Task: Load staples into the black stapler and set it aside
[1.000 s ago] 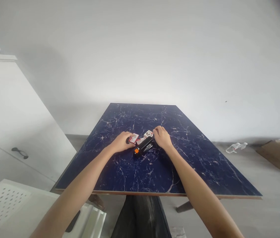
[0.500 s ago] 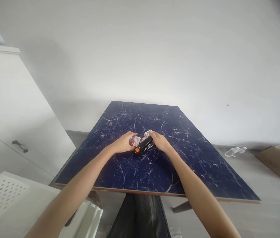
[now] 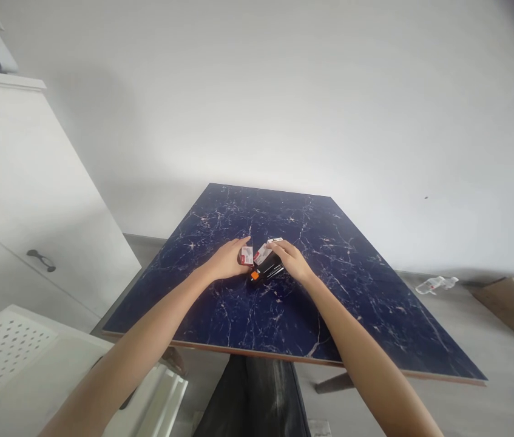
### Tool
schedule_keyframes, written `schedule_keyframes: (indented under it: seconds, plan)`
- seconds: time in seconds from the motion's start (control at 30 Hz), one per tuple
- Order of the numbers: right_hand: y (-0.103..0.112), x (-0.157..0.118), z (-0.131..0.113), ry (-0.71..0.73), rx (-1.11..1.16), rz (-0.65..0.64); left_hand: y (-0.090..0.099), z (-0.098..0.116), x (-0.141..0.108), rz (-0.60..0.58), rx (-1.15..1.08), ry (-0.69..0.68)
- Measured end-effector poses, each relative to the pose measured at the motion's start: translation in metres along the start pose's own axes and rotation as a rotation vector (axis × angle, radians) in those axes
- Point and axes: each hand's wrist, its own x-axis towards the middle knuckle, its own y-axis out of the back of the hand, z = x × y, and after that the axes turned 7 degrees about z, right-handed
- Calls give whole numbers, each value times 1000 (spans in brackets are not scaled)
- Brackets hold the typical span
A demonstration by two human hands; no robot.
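Observation:
Over the middle of the blue tabletop (image 3: 257, 328), both of my hands work close together. My left hand (image 3: 229, 260) curls its fingers around a small white-and-red box (image 3: 247, 257). From the right, my right hand (image 3: 294, 260) grips another small white-and-red box (image 3: 263, 250) near its upper end. Just below that box lies a black box with an orange end (image 3: 266, 271), slanting up to the right; it is close under the right hand, and whether the fingers touch it I cannot tell. Fingertips of both hands are partly hidden.
A white cabinet (image 3: 47, 182) with a dark handle stands on the left. At the lower left is a white perforated piece of furniture (image 3: 6, 352). Clear plastic bottles (image 3: 434, 284) and a cardboard box (image 3: 509, 306) lie on the floor to the right. A wall rises behind the table.
The white-and-red box at my right hand has come more into view above the black box. The box in my left hand has turned more upright. The view has shifted slightly.

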Motion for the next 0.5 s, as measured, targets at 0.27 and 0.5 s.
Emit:
schedule_keyframes:
  seconds: [0.27,0.5]
  plan:
    - [9,1,3,-106,69,208,3,8,-1,-105,-287,45]
    - [6,-1,-20,102,87,160,-1,10,3,-227,-495,57]
